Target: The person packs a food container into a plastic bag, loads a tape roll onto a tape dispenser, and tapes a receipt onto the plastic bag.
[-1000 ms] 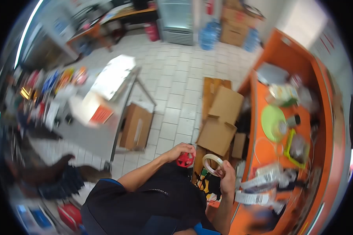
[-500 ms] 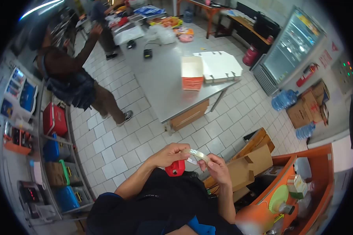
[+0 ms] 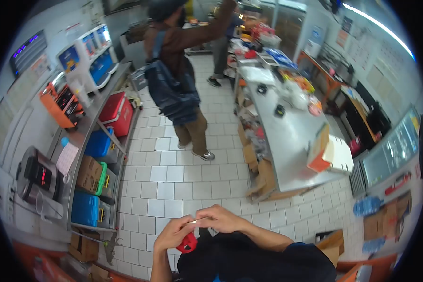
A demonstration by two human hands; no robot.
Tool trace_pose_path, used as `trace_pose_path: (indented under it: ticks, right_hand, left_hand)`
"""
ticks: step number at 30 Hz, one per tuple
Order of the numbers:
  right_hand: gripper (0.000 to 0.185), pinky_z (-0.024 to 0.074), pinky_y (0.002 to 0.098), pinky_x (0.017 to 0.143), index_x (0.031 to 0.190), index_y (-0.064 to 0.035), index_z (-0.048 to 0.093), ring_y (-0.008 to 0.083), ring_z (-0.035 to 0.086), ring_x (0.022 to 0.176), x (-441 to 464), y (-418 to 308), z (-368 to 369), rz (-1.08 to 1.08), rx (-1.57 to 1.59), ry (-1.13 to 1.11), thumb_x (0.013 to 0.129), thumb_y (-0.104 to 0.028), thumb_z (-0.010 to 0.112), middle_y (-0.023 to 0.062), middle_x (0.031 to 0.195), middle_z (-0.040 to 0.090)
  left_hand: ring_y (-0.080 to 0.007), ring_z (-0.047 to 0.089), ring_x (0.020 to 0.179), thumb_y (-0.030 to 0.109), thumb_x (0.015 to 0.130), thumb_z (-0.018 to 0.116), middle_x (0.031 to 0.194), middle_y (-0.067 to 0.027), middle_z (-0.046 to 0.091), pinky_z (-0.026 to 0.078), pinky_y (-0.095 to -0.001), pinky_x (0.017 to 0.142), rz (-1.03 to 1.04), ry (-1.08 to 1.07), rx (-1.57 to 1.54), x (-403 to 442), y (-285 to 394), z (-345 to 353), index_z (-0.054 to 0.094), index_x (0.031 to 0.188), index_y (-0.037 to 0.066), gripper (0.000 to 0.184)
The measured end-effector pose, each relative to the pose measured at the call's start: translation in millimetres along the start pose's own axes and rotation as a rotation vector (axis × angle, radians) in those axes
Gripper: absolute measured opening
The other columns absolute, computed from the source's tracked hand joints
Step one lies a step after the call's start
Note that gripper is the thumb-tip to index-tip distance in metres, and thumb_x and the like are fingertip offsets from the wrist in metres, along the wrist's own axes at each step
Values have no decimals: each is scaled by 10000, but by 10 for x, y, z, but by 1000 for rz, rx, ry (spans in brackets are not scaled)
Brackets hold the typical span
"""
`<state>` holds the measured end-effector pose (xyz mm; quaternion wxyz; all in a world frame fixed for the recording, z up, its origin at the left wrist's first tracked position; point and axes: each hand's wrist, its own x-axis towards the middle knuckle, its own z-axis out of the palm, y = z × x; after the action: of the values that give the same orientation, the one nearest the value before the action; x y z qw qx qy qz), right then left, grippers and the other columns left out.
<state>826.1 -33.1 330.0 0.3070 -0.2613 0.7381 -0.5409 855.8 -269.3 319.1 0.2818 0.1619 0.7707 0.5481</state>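
The left hand (image 3: pixel 175 233) curls around a red object (image 3: pixel 188 244); the half-closed right hand (image 3: pixel 220 220) meets it, holding I can't tell what.

The head-worn view looks forward and down from close above the left grip (image 3: pixel 171 234) and right grip (image 3: pixel 222 220), tiled floor (image 3: pixel 216 178) beyond.

- Left hand (image 3: pixel 172 233) and right hand (image 3: pixel 222 219) have been drawn closer together.
- With the view turned, the steel surface (image 3: pixel 291 145) is seen at three o'clock.
- Person in brown (image 3: pixel 176 58) is seen at eleven, formerly ten.
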Motion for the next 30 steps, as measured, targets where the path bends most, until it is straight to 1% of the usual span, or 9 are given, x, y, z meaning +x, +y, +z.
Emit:
trace_pose_path:
  ticks: [2,7,12,15,16,17,22,26,30]
  right_hand:
    - [260,433,272,714,975,-12,647,91,529,779,536,-21,123,-47,-55,-137,1024,-252,559,-8,808,583]
    - [335,413,318,806,1008,24,615,135,500,795,1544,357,499,-248,877,-589,1029,-305,556,44,818,549]
    - [301,349,387,1035,1061,-107,620,163,496,933,2203,677,634,-244,1380,-362,1016,-397,555,-37,812,515]
    - [340,362,369,985,1141,-121,609,159,485,924,2532,877,342,-201,1567,-220,1020,-430,531,-56,799,491]
    - [340,362,369,985,1141,-121,609,159,485,924,2647,957,166,-218,1560,-223,1020,-430,531,-56,799,491]
    - [363,370,351,927,1132,-85,605,152,465,869,2765,1052,8,-187,1398,-101,1031,-422,512,-50,785,464]
    - [421,366,314,779,1085,15,587,132,379,733,3760,681,-199,-86,757,44,1069,-382,446,-40,755,383]
    - [416,373,301,778,1063,21,585,117,398,723,5031,141,43,-87,1027,-198,1082,-364,427,-34,745,380]
    - [365,371,303,757,1031,-25,568,118,423,740,6149,-513,283,-222,1032,-425,1073,-365,441,-29,744,390]
  left_hand:
    - [-146,571,650,323,999,570,836,-86,607,465,-278,603,106,202,-247,-384,-524,-220,573,987,19,304]
    - [-198,490,450,483,1054,416,745,-12,455,372,-274,416,424,498,-1103,-706,-794,-261,427,919,93,413]
    - [-162,495,519,459,1086,291,808,-26,454,333,-270,458,821,105,-2027,104,-999,-698,465,986,103,409]
    - [-163,539,566,453,1082,334,862,-34,515,409,-280,510,757,-10,-1902,532,-1100,-1275,497,1067,88,400]
    - [-158,560,611,430,1082,361,898,-40,546,441,-284,546,461,148,-1529,587,-1099,-1539,514,1091,73,387]
    - [-153,582,656,406,1083,389,934,-46,578,473,-289,583,176,288,-1139,622,-1116,-1786,531,1115,59,376]
    - [-117,580,819,315,1072,453,924,-39,583,488,-250,676,-78,299,-1028,696,-1490,-2953,557,1062,42,292]
    - [-141,531,580,410,1072,415,813,-22,499,436,-278,485,181,317,-988,398,-1846,-4045,504,1014,71,356]
    - [-203,437,351,488,1069,324,753,-39,417,267,-305,320,682,235,-1725,299,-2040,-4822,421,951,107,410]
